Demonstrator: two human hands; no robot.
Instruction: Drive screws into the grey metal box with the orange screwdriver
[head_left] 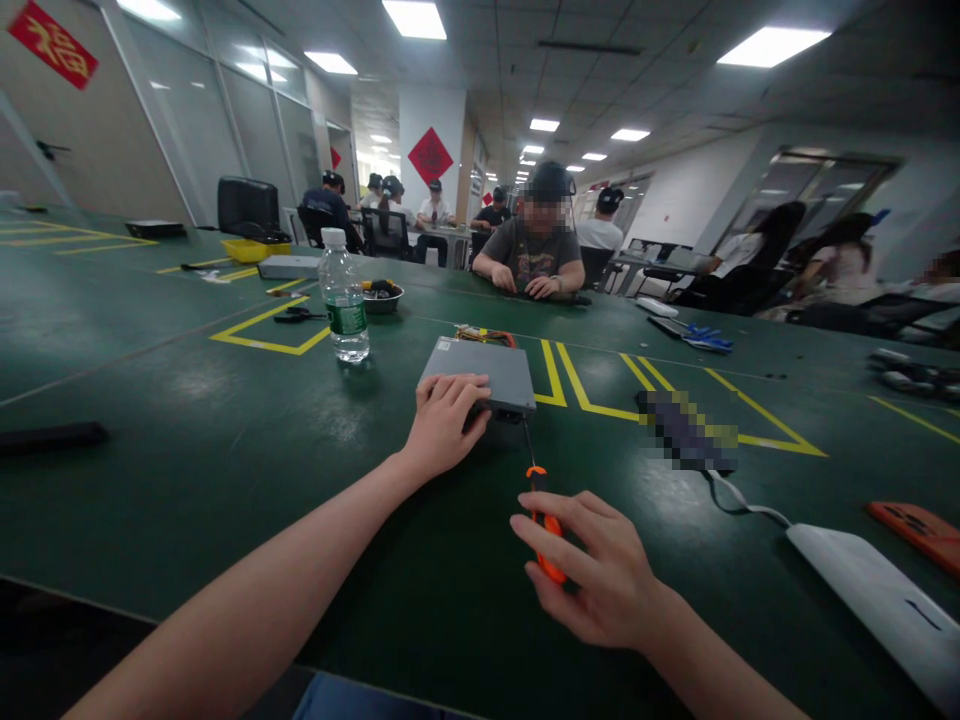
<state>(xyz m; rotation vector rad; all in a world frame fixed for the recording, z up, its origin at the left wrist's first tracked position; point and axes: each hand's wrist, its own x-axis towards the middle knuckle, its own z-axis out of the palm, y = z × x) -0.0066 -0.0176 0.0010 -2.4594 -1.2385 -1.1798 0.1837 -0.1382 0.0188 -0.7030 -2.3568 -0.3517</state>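
A grey metal computer power supply lies on the green table before me, with coloured cables bundled behind it. My left hand grips its near left part, fingers over the top and thumb at the front face. Between the fingers and thumb of my right hand is the handle of an orange and black screwdriver. Its thin shaft points away from me and its tip meets the front face near the right corner; whether it sits in a screw is too small to tell.
A water bottle stands left of the power supply, with a metal bowl behind. To the right lie a pixelated dark object, a white device with a cable and an orange phone. Across the table sits a person.
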